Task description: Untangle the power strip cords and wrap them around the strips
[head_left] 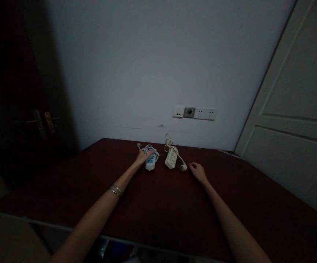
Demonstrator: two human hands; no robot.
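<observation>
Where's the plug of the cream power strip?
In the head view, the plug lies right of centre on the table, between the cream power strip and the right hand.

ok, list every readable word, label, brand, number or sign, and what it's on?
None readable.
White plastic power strip with blue-patched face: any print too small and blurred.
Cream plastic power strip: same.
White rectangular wall sockets: any markings too small to read.

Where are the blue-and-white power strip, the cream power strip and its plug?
Blue-and-white power strip [150, 161], head view, on its socket face.
Cream power strip [171, 157], head view, on its socket face.
Plug [184, 167], head view, on its body.
</observation>
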